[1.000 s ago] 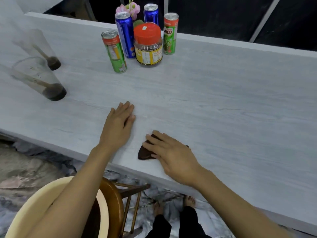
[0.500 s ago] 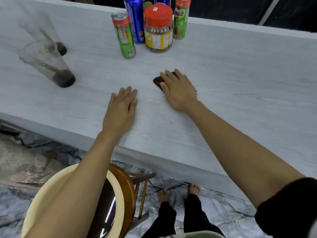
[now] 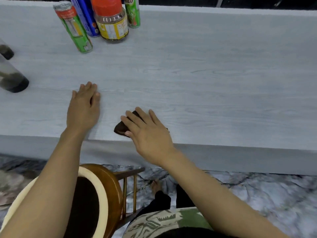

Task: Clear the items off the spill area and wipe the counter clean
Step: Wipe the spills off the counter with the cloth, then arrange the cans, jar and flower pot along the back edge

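Note:
A small dark brown cloth [image 3: 121, 129] lies on the pale grey wood-grain counter [image 3: 205, 86] close to its front edge. My right hand [image 3: 147, 133] presses flat on top of the cloth, fingers spread, covering most of it. My left hand [image 3: 84, 107] rests palm-down on the bare counter a little to the left, holding nothing. At the back stand a green can [image 3: 75, 30], a blue can [image 3: 86, 16], a red-lidded jar [image 3: 111, 21] and a Milo can [image 3: 133, 12], bunched together.
Two clear glasses with dark dregs, one near [image 3: 12, 79] and one farther back [image 3: 6, 51], stand at the left edge. Below the counter is a wooden stool [image 3: 109, 189] with a cream basin [image 3: 96, 182] on it, and a marble-patterned floor [image 3: 257, 194].
My right hand has dragged the cloth from near the jar back toward the counter's front edge. My left hand stays flat in the same spot. The view has tilted downward.

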Demonstrator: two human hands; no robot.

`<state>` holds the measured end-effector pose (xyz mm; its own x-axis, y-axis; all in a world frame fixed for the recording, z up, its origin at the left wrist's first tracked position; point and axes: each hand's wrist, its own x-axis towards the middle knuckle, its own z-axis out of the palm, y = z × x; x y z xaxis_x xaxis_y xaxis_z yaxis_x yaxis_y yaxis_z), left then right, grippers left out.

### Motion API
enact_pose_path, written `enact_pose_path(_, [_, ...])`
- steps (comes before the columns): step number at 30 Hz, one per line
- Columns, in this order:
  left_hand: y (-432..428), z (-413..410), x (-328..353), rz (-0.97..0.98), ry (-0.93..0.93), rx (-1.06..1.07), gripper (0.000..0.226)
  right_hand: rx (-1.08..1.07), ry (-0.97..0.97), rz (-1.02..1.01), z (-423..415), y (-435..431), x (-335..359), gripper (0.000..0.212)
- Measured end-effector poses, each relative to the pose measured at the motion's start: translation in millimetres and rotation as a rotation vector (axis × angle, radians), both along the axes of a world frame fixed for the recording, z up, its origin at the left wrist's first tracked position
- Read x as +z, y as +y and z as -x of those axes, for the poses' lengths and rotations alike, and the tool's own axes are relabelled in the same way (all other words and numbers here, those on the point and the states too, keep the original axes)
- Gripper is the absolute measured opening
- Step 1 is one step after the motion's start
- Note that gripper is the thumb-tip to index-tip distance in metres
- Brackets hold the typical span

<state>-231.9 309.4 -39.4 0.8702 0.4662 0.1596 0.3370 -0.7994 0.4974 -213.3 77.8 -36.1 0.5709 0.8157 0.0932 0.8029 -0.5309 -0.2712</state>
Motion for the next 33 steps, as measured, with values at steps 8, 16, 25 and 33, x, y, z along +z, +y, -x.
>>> enact_pose_path(8, [-34.5,4.8,-2.9,-0.115,0.167,0.015,0.055,-0.409,-0.038,0.058,-19.4,-83.3,-0.6,0.053])
enact_pose_path(16, [-43.1,14.7,-1.6,-0.005,0.039,0.026,0.049,-0.252,-0.023,0.026,-3.9,-7.2,0.8,0.055])
enact_pose_path(25, [-11.1,12.3,32.6,0.453,-0.324,0.241,0.028,-0.062,0.403,-0.148,-16.8,65.2,29.0,0.057])
enact_pose_path(33, [56.2,-79.6,57.7,0.435,-0.399,0.362,0.064,-0.386,0.587,-0.729,-128.9,124.4,54.7,0.067])
